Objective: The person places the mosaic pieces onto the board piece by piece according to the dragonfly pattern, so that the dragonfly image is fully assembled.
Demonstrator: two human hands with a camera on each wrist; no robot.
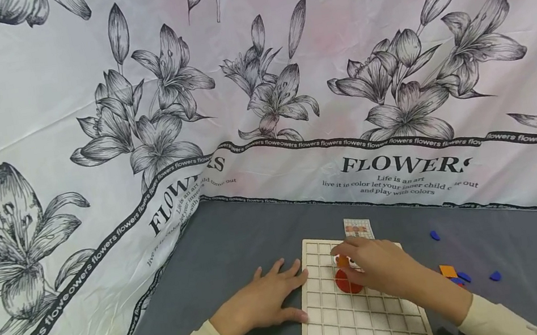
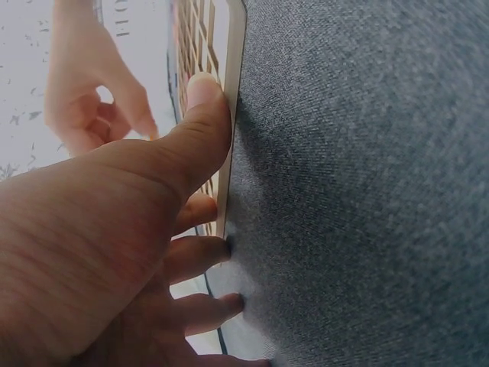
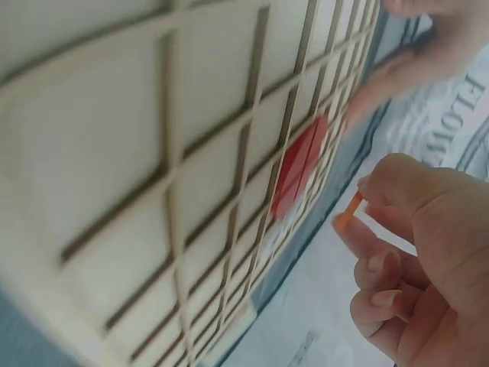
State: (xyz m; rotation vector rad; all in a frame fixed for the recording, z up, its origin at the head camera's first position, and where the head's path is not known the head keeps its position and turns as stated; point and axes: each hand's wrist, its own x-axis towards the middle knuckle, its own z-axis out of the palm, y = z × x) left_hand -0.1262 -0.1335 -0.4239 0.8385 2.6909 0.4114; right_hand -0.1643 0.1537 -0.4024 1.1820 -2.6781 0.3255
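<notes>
Orange piece (image 3: 348, 212): edge-on in the right-wrist view, long axis thumb-to-finger, pinched by your right hand (image 1: 382, 266) over the gridded board (image 1: 329, 317); your left hand (image 1: 262, 304), spread, touches its edge.

The board (image 1: 346, 317) lay on the desk (image 1: 237, 235), with pieces (image 1: 349, 286) in its back half. A card (image 1: 356, 224) lay by its back edge, loose bits (image 1: 447, 270) past its right edge. The left hand (image 1: 261, 300) touched its left edge; the right hand (image 1: 385, 265) was above.
</notes>
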